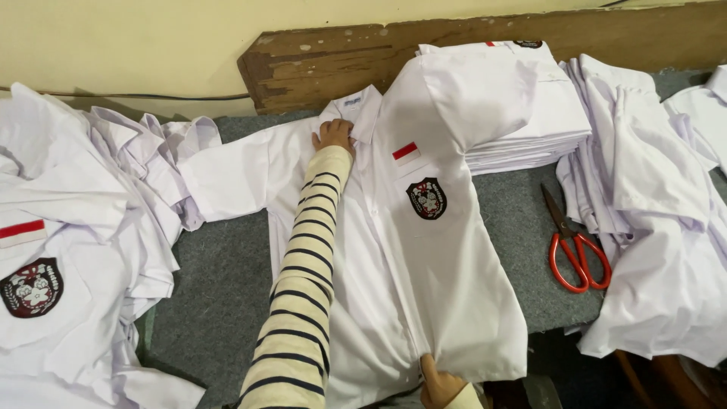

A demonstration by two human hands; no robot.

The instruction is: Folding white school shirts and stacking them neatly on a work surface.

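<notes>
**White uniform shirts on grey desk, one shirt in hand**

Left edge of the desk: a loose heap of crumpled white cotton shirts (83, 227), one showing a red-and-white strip and a dark round badge, spilling over the near left corner.

Centre: a grey felt-covered desk (219, 288) carrying a white short-sleeved uniform shirt (394, 273), laid front up, collar toward the far edge, hem at the near edge. Its chest bears a small red-and-white strip and a dark shield-shaped badge (426, 198). Its one sleeve lies out flat toward the heap; the other rises over the folded stack behind.

Left hand (334, 135), in a cream sleeve with dark stripes, rests on the shirt just beside the collar, fingers curled down against the cloth; whether they pinch it cannot be told.

Right hand (441, 385), at the near edge, has its fingers closed on the shirt's hem at the front opening.

Far edge, right of centre: a neat stack of folded white shirts (530, 129) against a worn brown wooden board (318, 64).

Right: red-handled scissors (575, 246), closed, lying flat on the desk.

Right edge: a second pile of loose white shirts (659, 212), draping over the near side.
</notes>
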